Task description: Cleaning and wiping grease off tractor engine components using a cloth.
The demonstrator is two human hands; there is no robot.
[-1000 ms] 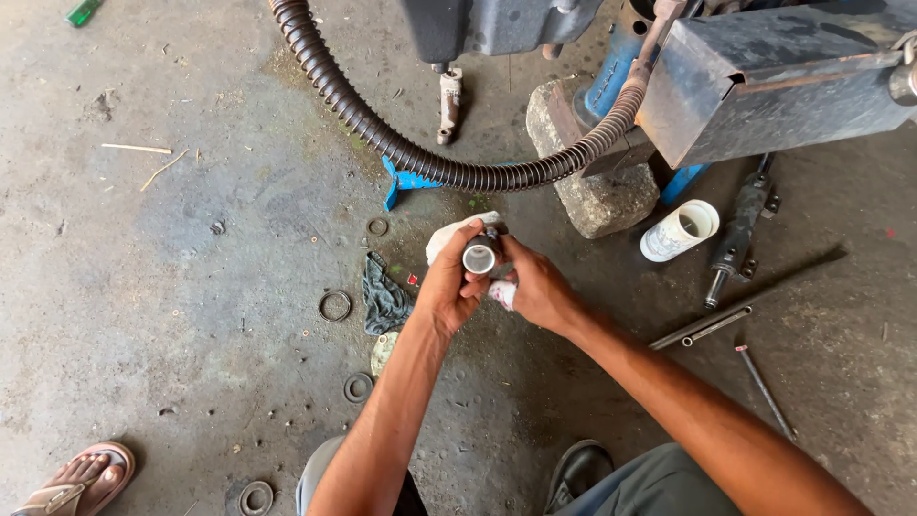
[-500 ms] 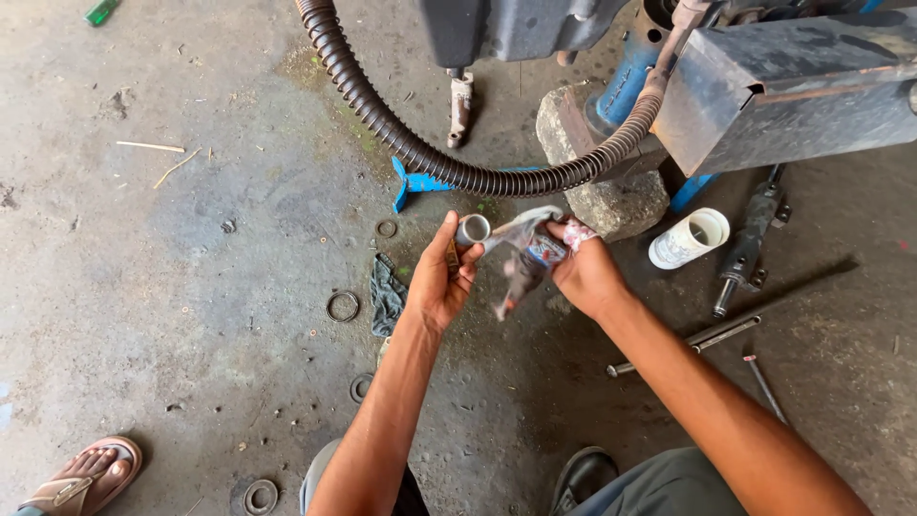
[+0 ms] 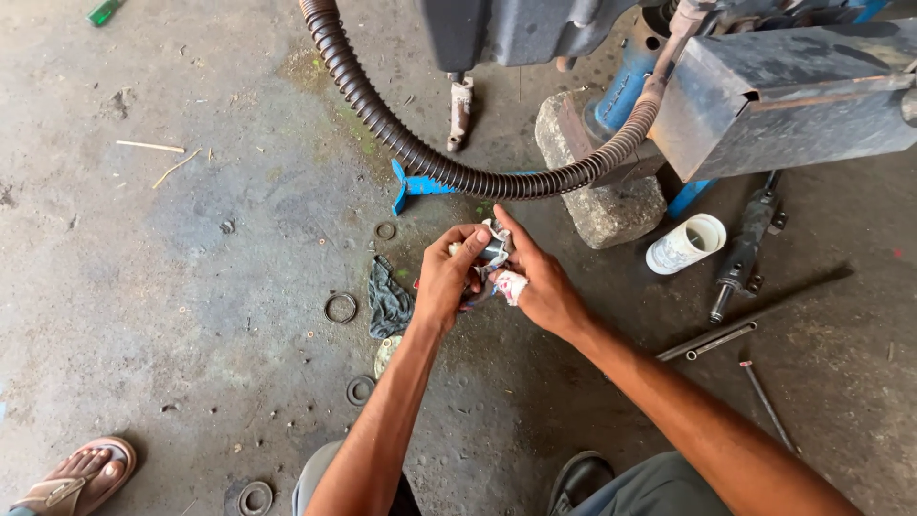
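Observation:
My left hand (image 3: 447,279) and my right hand (image 3: 540,279) meet over a stained concrete floor. Between them sits a small metal cylindrical part (image 3: 491,250), gripped by the left fingers. A white rag with red marks (image 3: 508,283) is pressed against the part by my right hand, whose fingers wrap over its top. Most of the part is hidden by the fingers and the rag.
A black corrugated hose (image 3: 420,153) curves above the hands to a grey machine (image 3: 783,96) on a stone block (image 3: 602,196). A white cup (image 3: 686,244), a dark tool (image 3: 743,253), metal rods (image 3: 716,339), a dark cloth (image 3: 388,298), rings (image 3: 340,308) and another person's sandalled foot (image 3: 72,476) lie around.
The hands were held apart half a second ago with the ring-shaped part exposed; now they have closed together and the right hand's rag covers the part.

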